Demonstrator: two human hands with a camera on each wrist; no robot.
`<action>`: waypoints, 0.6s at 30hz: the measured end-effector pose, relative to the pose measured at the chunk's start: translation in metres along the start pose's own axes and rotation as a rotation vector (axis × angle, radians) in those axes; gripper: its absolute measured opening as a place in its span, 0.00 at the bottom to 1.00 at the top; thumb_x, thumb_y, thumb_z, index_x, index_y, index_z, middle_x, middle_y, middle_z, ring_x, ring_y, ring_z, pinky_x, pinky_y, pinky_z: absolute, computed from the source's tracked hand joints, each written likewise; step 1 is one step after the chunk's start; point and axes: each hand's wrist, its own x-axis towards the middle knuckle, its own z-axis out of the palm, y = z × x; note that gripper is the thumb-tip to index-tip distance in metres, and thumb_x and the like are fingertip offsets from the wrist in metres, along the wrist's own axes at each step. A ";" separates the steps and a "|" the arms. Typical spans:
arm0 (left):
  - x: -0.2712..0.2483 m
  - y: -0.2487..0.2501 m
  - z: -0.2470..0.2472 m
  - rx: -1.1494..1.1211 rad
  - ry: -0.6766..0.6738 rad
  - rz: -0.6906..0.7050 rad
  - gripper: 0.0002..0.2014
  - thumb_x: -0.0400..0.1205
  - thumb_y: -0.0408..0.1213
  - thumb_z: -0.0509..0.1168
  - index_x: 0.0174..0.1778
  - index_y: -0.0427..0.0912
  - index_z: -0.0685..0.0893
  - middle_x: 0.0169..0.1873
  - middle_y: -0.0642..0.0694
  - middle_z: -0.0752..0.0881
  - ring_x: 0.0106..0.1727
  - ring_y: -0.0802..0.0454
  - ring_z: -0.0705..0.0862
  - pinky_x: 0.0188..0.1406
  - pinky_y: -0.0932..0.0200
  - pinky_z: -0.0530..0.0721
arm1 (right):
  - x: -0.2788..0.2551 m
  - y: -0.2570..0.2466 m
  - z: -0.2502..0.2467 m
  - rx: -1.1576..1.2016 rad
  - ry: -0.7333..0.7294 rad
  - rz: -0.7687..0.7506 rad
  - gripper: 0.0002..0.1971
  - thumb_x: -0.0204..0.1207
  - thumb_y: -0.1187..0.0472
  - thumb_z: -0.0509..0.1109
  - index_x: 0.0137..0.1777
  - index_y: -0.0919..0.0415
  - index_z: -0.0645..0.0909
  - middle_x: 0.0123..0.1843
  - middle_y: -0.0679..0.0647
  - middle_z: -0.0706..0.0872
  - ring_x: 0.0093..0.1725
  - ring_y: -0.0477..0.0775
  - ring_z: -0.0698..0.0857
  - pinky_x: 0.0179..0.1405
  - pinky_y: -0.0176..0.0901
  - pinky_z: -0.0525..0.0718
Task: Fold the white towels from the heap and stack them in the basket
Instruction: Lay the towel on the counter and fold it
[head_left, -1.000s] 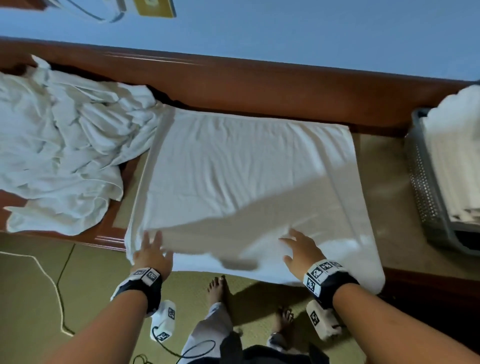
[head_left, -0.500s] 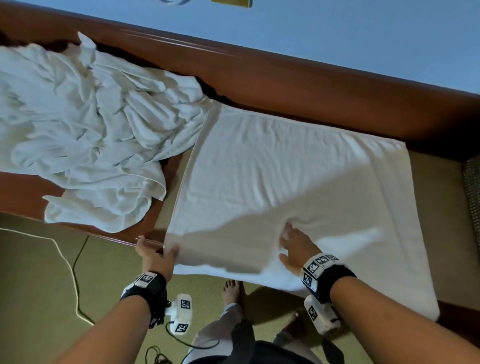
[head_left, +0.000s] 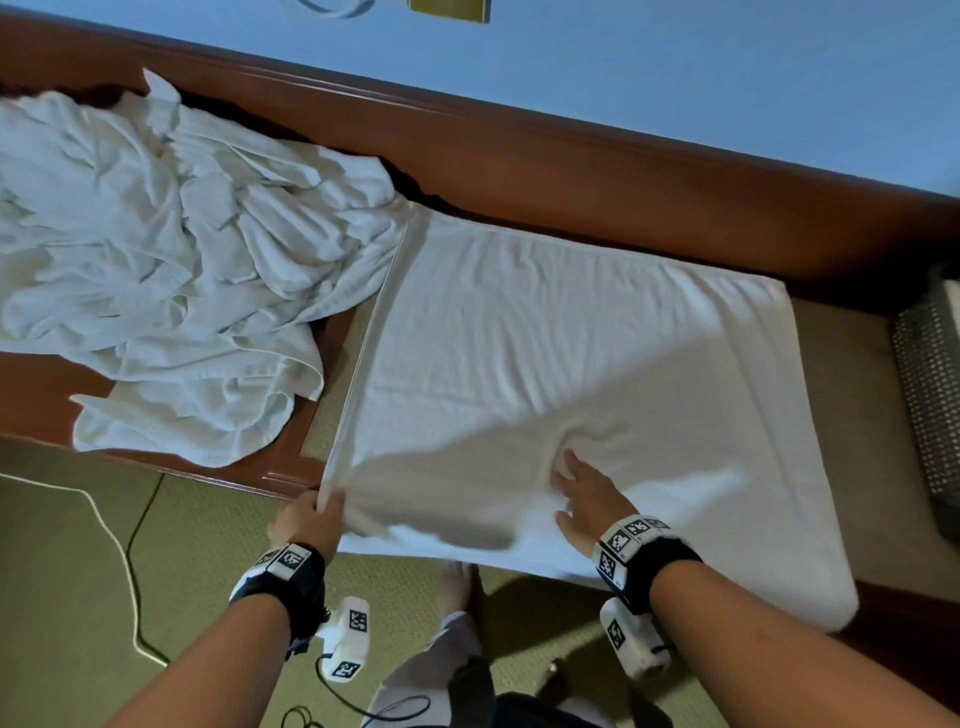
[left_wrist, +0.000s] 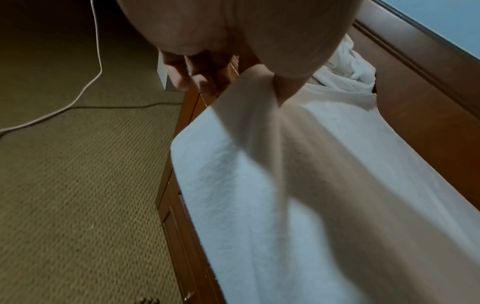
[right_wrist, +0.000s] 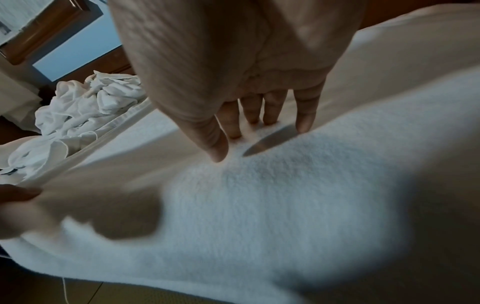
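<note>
A white towel (head_left: 571, 364) lies spread flat across the wooden bench, its near edge hanging over the front. My left hand (head_left: 306, 525) pinches the towel's near left corner (left_wrist: 257, 86), thumb on top. Pressing flat on the towel (right_wrist: 285, 195) near its front edge, my right hand (head_left: 587, 493) has its fingers (right_wrist: 303, 117) straight. The heap of crumpled white towels (head_left: 171, 270) sits at the left of the bench, touching the spread towel's far left corner. Only the mesh side of the grey basket (head_left: 930, 395) shows at the right edge.
A raised wooden back rail (head_left: 571, 171) runs along the blue wall behind the bench. White cable (head_left: 119, 561) trails over the carpet at the left. My bare foot (head_left: 457, 587) stands close to the bench front. Bare bench surface (head_left: 847, 415) lies between towel and basket.
My left hand slid off the towel's top to its near left corner and took hold of it. The right hand stayed pressed on the towel. The view swung left, so the basket is almost out of frame.
</note>
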 end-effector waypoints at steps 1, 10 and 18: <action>-0.003 0.002 -0.005 -0.032 0.020 0.025 0.16 0.86 0.51 0.61 0.48 0.42 0.85 0.40 0.38 0.86 0.48 0.34 0.84 0.48 0.48 0.79 | -0.003 0.001 0.001 0.066 0.009 0.009 0.31 0.85 0.56 0.63 0.86 0.44 0.60 0.89 0.43 0.42 0.86 0.50 0.59 0.81 0.49 0.70; -0.067 0.070 0.000 -0.082 0.023 0.246 0.18 0.86 0.48 0.63 0.64 0.37 0.77 0.55 0.31 0.86 0.57 0.31 0.84 0.55 0.45 0.77 | -0.083 0.057 0.028 0.268 0.125 0.090 0.26 0.85 0.54 0.64 0.83 0.45 0.66 0.87 0.44 0.58 0.85 0.49 0.62 0.82 0.48 0.65; -0.224 0.193 0.135 0.146 -0.390 0.721 0.22 0.86 0.41 0.63 0.75 0.44 0.69 0.63 0.39 0.83 0.62 0.37 0.83 0.56 0.52 0.79 | -0.158 0.134 0.061 0.380 0.216 0.220 0.22 0.85 0.54 0.66 0.78 0.46 0.71 0.78 0.48 0.72 0.78 0.51 0.73 0.77 0.44 0.71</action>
